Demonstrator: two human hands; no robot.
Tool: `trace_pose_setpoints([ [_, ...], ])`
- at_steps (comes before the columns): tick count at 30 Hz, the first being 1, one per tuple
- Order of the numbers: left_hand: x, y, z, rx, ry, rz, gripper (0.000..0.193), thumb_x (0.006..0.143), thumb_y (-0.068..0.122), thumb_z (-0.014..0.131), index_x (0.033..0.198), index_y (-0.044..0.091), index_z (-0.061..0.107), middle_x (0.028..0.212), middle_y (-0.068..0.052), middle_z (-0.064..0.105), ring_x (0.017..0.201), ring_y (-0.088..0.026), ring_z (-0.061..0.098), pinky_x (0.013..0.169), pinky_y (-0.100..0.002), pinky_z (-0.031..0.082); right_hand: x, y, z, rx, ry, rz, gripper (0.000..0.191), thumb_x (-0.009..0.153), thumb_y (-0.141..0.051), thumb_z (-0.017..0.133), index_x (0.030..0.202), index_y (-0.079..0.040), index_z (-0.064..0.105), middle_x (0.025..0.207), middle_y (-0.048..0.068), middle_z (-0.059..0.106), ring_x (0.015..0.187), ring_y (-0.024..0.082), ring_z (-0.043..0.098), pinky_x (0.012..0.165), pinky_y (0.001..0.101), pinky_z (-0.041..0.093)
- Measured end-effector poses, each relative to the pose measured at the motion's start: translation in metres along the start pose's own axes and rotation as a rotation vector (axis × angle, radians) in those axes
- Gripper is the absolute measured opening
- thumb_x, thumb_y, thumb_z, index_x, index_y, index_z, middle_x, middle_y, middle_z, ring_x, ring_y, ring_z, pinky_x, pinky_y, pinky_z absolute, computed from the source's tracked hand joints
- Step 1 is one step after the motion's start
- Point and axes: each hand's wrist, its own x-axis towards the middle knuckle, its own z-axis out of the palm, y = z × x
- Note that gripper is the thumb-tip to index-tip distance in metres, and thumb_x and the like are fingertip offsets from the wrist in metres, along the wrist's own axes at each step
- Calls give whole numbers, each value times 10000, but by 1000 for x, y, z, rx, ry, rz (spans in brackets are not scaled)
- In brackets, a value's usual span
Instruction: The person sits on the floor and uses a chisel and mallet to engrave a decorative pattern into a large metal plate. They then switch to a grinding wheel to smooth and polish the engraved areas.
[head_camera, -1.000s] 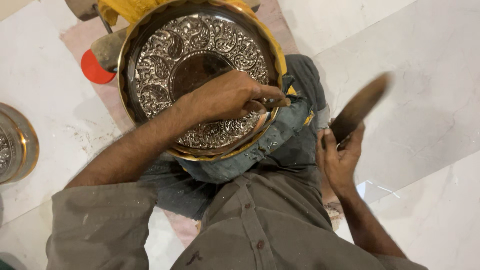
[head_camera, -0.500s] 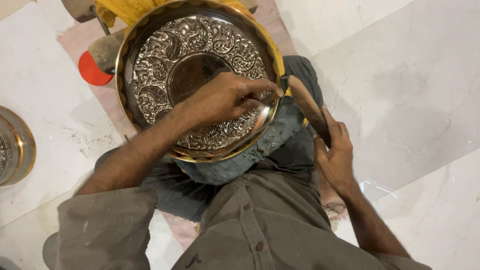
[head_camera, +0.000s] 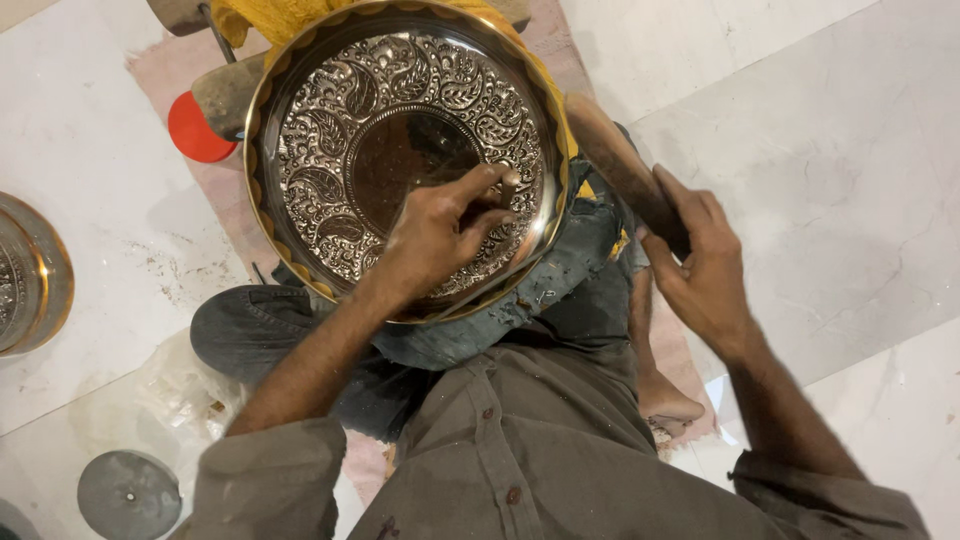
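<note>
While left fingers pinch a punch on the embossed tray, right fingers grip a mallet.

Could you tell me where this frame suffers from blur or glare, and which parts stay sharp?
In the head view, the wooden mallet in the right hand is smeared by motion blur; the embossed metal plate is sharp, with bright glints on its raised leaf pattern and rim; the left hand on it is crisp; the marble floor is evenly lit, without harsh shadows.
</note>
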Motion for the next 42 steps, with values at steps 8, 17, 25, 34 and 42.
trace_pose_setpoints([
  [8, -10, 6, 13, -3, 165, 35, 440, 935, 50, 765, 1344, 107, 614, 1076, -140, 781, 955, -232, 800, 759, -329, 661, 44, -26, -28, -469, -86, -331, 683, 905, -9, 720, 1550, -144, 538, 1136, 167, 641, 1008, 322, 625, 881, 461, 518],
  [17, -12, 0, 18, 25, 162, 18, 397, 952, 56, 751, 1321, 98, 609, 1113, -131, 786, 975, -210, 806, 764, -314, 679, 66, -20, -36, -659, -172, -469, 552, 1005, -33, 683, 1509, -235, 586, 1155, 112, 680, 1027, 269, 636, 1002, 487, 504],
  [25, -11, 2, 15, 22, 128, -7, 481, 949, 84, 750, 1398, 149, 589, 1002, -110, 793, 858, -199, 801, 700, -332, 662, 64, -11, -38, 28, -112, -356, 513, 1022, -22, 659, 1493, -210, 578, 1222, 77, 660, 1163, 257, 591, 1043, 445, 488],
  [34, -7, 8, 7, 17, 116, 28, 471, 945, 60, 758, 1376, 160, 598, 973, -105, 794, 830, -201, 800, 663, -335, 629, 57, -11, -32, -170, -66, -322, 543, 1010, 8, 685, 1490, -227, 591, 1202, 48, 641, 1155, 248, 604, 1135, 480, 450],
  [42, -5, 8, 6, 25, 84, 9, 463, 941, 59, 762, 1367, 151, 606, 978, -125, 786, 798, -213, 795, 650, -345, 630, 57, -9, -29, 195, -48, -188, 509, 972, -26, 670, 1421, -212, 520, 1151, 26, 647, 1149, 179, 626, 1106, 473, 488],
])
